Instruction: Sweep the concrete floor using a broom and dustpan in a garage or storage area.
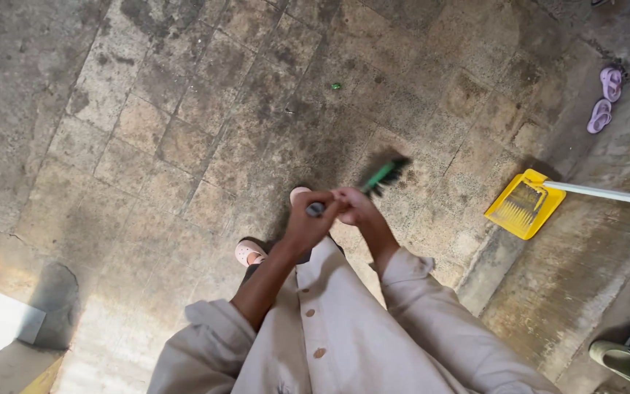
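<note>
I look straight down at a worn stone-tile floor. My left hand [308, 222] and my right hand [355, 206] are both closed around the handle of a broom, close together in front of my light shirt. The broom's green head with dark bristles [384, 173] rests on the floor just beyond my hands and looks blurred. My feet in pale slippers [249, 253] show under my arms.
A yellow dustpan [523, 205] with a long white handle [610, 193] lies on the floor at the right, by a raised concrete step. A pair of purple sandals [605, 98] sits at the upper right. Pale green shoes [628, 361] sit at the lower right. A small green scrap [335, 86] lies farther off.
</note>
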